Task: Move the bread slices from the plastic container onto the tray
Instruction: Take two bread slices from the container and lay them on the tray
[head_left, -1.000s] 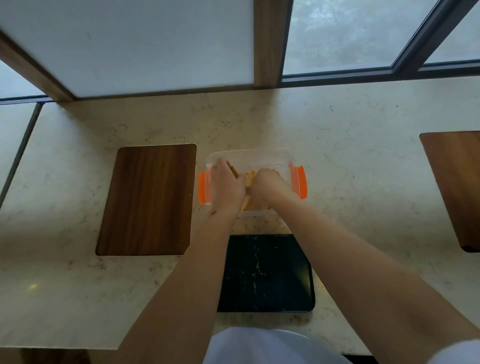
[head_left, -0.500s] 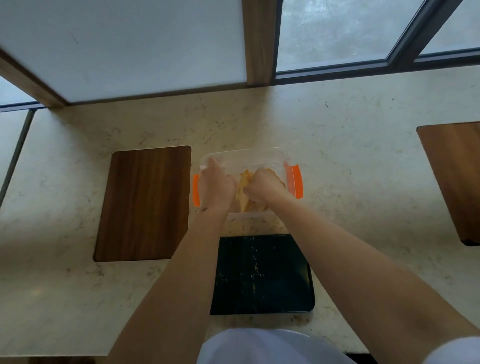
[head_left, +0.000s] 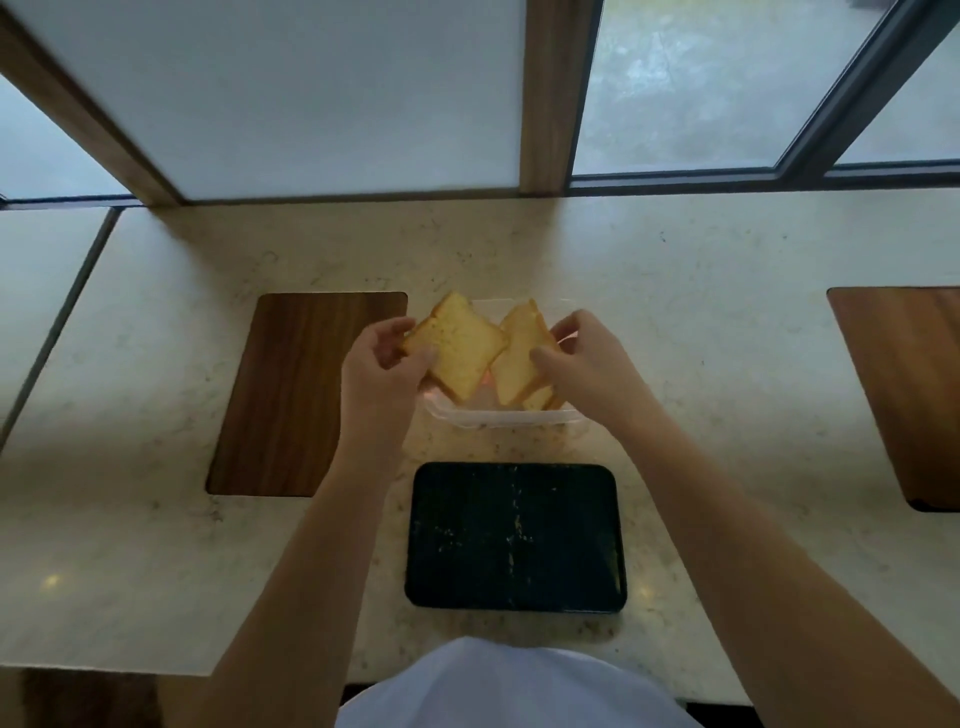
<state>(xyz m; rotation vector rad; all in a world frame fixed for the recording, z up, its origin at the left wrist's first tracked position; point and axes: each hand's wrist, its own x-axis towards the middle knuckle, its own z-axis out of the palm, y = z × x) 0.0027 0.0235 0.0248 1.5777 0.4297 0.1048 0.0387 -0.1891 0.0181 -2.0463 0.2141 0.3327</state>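
Observation:
My left hand pinches one golden bread slice by its left corner and holds it above the clear plastic container. My right hand grips a second bread slice by its right edge, with more bread showing just under it. Both slices are tilted and lifted over the container. The black tray lies on the counter just in front of the container, with only crumbs on it.
A dark wooden board is set into the pale stone counter to the left of the container. Another wooden board sits at the right edge. Window frames run along the back of the counter.
Both hands were down inside the container; now each has risen out of it with a bread slice. The view has also shifted closer.

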